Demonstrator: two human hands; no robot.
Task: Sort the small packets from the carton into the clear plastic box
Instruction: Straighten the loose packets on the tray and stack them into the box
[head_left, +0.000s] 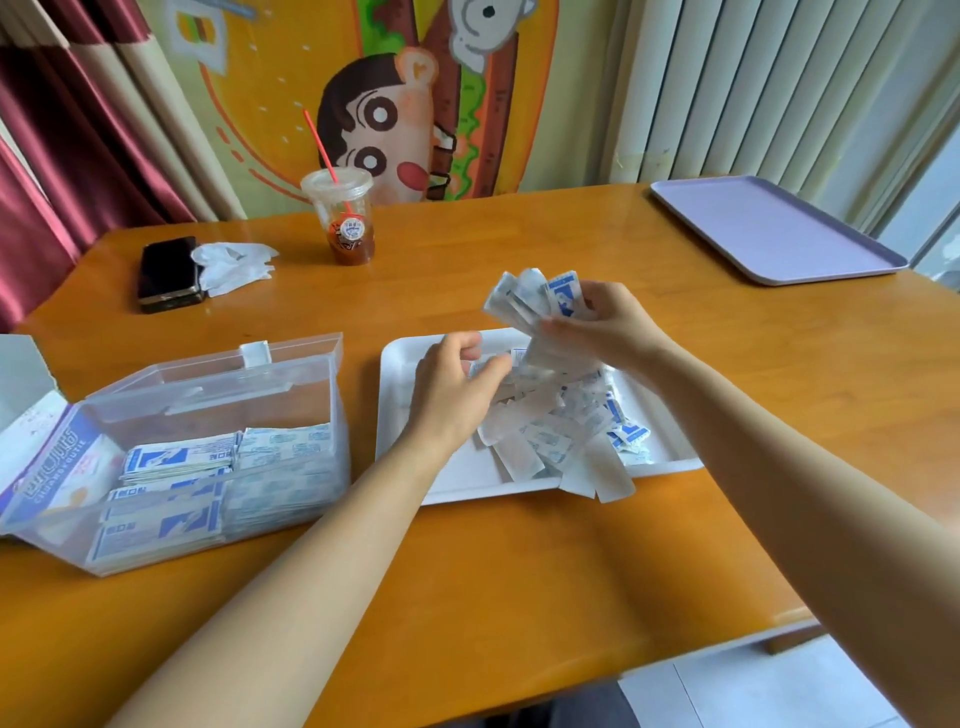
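- Well, these plaster packets are featherlight paper sleeves: thin, floppy and slick against one another. I'd judge a loose bunch will slide apart unless it is squeezed across the flat faces near one end.
- The right hand (597, 322) does just that. Its fingers and thumb curl round a fanned bunch of packets (530, 296), gripped at the lower ends, and the free ends splay toward eleven o'clock above the white tray (410, 364).
- The left hand (452, 384) hovers with curled fingers over the loose pile (561, 431) in the tray, fingertips at a top packet — whether it truly pinches one I cannot tell.
- The clear plastic box (208, 384), with sorted stacks (176, 462) inside, sits at nine o'clock of the tray — the carton (47, 467) is just beyond it.
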